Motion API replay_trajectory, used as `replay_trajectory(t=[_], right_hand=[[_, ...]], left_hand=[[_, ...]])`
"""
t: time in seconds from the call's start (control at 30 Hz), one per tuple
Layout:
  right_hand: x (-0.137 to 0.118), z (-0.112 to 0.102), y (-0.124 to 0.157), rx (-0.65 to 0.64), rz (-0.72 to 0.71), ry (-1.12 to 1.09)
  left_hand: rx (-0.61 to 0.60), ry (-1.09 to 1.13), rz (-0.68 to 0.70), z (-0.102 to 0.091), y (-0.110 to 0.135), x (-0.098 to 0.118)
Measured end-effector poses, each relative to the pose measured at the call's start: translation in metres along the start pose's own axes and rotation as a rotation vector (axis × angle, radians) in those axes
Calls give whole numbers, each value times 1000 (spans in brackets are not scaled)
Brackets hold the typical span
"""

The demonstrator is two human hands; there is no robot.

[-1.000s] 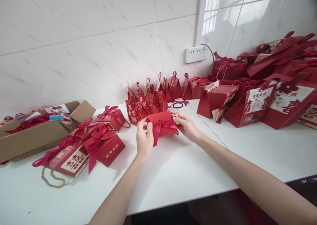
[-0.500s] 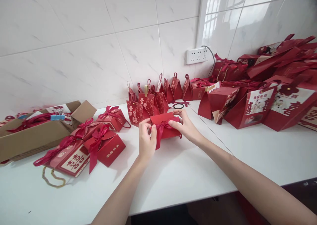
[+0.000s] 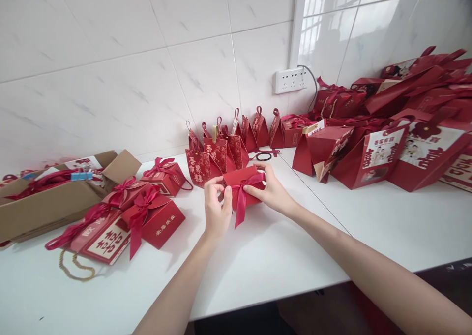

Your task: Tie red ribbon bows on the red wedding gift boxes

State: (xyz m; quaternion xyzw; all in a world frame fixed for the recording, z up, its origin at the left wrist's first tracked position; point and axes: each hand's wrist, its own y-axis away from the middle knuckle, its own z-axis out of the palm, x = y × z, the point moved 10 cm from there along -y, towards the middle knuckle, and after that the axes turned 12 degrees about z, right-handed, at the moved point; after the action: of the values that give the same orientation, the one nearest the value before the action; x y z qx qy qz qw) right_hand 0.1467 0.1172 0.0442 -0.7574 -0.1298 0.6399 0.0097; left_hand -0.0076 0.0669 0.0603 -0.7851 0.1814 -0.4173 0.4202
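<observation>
A small red gift box (image 3: pixel 241 178) with a red ribbon (image 3: pixel 241 202) tied across its front stands on the white table (image 3: pixel 258 261) at the middle. My left hand (image 3: pixel 216 212) pinches the ribbon at the box's left side. On the right, my right hand (image 3: pixel 271 190) grips the box, its fingers closed around the ribbon loop. One ribbon tail hangs down in front of the box.
Several finished red boxes with bows (image 3: pixel 155 217) lie left of my hands, beside an open cardboard carton (image 3: pixel 55 197). Small red triangular bags (image 3: pixel 221 150) stand against the tiled wall. Larger red gift bags (image 3: pixel 387 153) crowd the right. A wall socket (image 3: pixel 291 80) sits above.
Both hands have worked the ribbon on the box: the bow has tightened and a tail now hangs down the front. The box stayed in place.
</observation>
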Motion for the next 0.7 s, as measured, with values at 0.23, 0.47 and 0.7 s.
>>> replay_trajectory(t=[0.23, 0.47, 0.7], right_hand=[[-4, 11, 7, -14, -68, 2], [-3, 15, 6, -166, -21, -55], [6, -5, -7, -144, 45, -46]], left_hand=[[-4, 304, -286, 9, 5, -22], [-144, 465, -485, 27, 13, -28], [-128, 428, -499, 24, 11, -34]])
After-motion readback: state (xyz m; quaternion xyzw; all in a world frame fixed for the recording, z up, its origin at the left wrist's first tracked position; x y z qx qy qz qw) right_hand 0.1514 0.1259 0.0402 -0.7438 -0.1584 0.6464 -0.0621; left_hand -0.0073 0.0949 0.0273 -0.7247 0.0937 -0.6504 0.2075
